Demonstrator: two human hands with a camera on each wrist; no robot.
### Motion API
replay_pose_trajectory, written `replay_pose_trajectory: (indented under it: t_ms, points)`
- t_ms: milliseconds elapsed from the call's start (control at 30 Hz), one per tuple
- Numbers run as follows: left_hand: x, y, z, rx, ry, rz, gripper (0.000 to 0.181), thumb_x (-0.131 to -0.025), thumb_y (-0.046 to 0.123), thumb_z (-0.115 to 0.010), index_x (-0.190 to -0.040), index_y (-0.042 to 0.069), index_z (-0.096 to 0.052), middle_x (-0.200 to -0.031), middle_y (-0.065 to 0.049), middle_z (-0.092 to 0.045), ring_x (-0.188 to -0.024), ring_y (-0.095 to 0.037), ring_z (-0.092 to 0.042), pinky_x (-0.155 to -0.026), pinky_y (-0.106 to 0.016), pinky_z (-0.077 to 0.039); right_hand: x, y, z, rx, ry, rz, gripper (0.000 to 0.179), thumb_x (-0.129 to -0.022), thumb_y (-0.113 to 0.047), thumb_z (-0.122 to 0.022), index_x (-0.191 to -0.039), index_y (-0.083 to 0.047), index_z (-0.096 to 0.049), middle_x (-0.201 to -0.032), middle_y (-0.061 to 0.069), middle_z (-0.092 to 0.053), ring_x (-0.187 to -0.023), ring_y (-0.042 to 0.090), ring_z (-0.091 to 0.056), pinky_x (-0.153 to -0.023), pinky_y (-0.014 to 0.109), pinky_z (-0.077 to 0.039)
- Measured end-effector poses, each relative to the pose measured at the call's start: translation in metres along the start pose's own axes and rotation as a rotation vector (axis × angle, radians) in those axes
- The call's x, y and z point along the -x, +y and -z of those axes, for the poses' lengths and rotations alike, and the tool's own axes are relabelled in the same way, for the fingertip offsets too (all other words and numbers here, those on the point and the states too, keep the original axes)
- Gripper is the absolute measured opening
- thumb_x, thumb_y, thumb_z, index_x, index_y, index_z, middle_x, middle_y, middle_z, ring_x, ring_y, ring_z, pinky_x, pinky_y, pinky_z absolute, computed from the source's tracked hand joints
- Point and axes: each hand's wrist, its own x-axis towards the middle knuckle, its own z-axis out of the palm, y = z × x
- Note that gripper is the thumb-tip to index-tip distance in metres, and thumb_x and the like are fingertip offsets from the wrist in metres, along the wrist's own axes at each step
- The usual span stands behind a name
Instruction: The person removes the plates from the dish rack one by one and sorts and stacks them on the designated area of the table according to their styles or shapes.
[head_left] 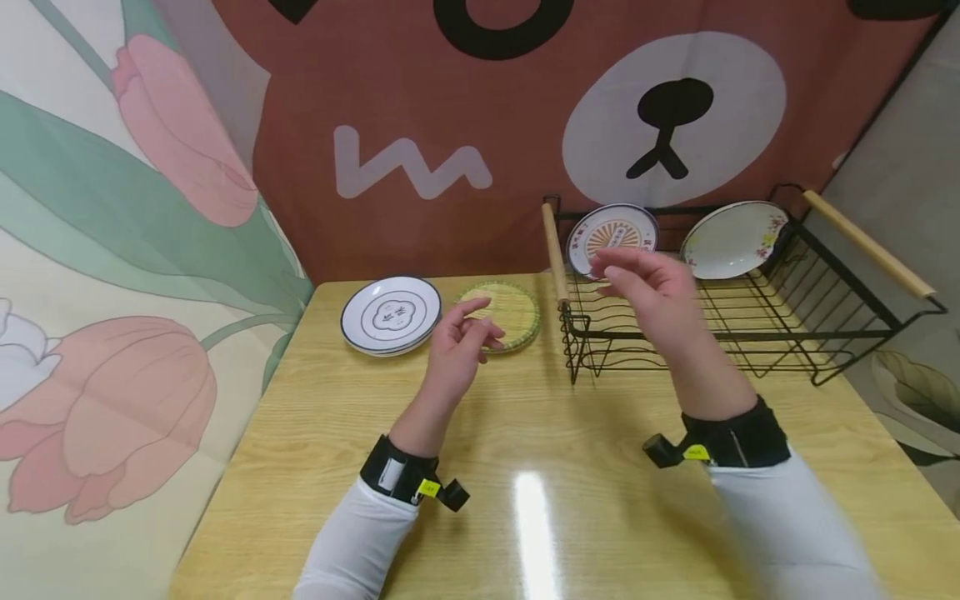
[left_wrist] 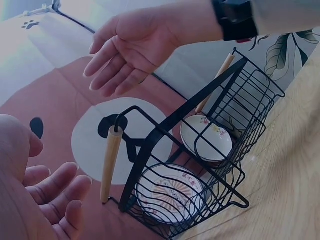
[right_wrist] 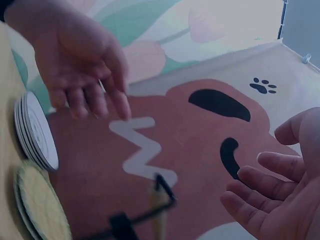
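My left hand (head_left: 459, 342) hovers over the table, fingers loosely bent and holding nothing, between a stack of white plates (head_left: 391, 315) with dark blue rims and a round yellow-green plate (head_left: 508, 315). Raised in front of the black wire dish rack (head_left: 697, 336) is my right hand (head_left: 656, 292), its fingers relaxed and nothing in them. In the rack, a plate with an orange sunburst pattern (head_left: 613, 227) leans at the left. A white dish with painted flowers (head_left: 735, 240) leans farther right. The right wrist view shows several plates (right_wrist: 37, 131) piled in the stack.
Wooden handles (head_left: 556, 252) rise at both ends of the rack. Behind the wooden table (head_left: 480, 433) hangs a brown bear-print cloth (head_left: 420, 100), with a flower-print cloth (head_left: 135, 250) along the left side.
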Motion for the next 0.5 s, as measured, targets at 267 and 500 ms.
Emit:
replay_pose_trajectory:
  t_ms: [267,500]
  points:
    - [-0.001,-0.006,0.002,-0.019,0.005,0.028,0.033,-0.103,0.012,-0.056,-0.135,0.013,-0.063,-0.086,0.001,-0.073,-0.077,-0.023,-0.073,-0.059,-0.027,-0.048,-0.049,-0.015,0.05,0.323,-0.006,-0.068,0.034,-0.104,-0.022,-0.059,-0.131,-0.006,-0.069,-0.112,-0.018,-0.072,-0.103,0.001,-0.066,-0.084,0.011,-0.053]
    - [-0.003,-0.01,0.007,-0.019,0.017,0.044,0.034,-0.102,0.012,-0.056,-0.135,0.015,-0.063,-0.087,0.001,-0.074,-0.082,-0.035,-0.074,-0.059,-0.027,-0.049,-0.099,-0.018,0.086,0.556,-0.018,-0.26,0.045,-0.103,-0.044,-0.056,-0.142,-0.022,-0.063,-0.14,-0.001,-0.063,-0.12,0.011,-0.055,-0.098,0.025,-0.047]
